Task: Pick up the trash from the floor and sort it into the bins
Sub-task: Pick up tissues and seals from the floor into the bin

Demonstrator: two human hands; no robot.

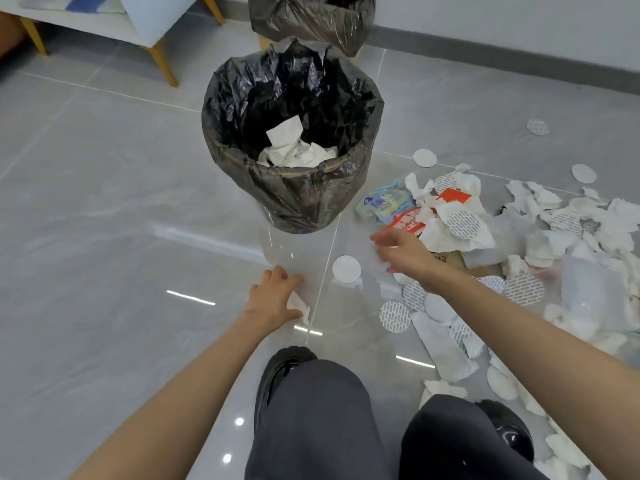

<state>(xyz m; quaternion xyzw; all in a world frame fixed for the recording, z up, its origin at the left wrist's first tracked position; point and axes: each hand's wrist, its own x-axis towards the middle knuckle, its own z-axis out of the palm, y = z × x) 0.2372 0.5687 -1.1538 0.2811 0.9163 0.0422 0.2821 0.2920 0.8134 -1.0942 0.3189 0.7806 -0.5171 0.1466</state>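
Observation:
A wicker bin with a black liner (291, 199) stands just ahead and holds crumpled white tissues (294, 150). A second black-lined bin (311, 22) stands behind it. My left hand (273, 296) is low over the floor, its fingers closed on a small white tissue scrap (300, 306). My right hand (401, 252) is blurred, with its fingers spread and nothing visibly in them, beside a red wrapper (407, 220) and a blue wrapper (388, 200). Torn tissues (460, 233) and several round white seal discs (346, 269) litter the floor to the right. A faint clear plastic film seems to lie between my hands.
My knees and black shoes (280, 372) are at the bottom of the view. A white seat with yellow wooden legs (162, 64) stands at the back left. A wall with a grey baseboard (502, 53) runs along the back right. A cardboard piece (453, 259) lies under the pile.

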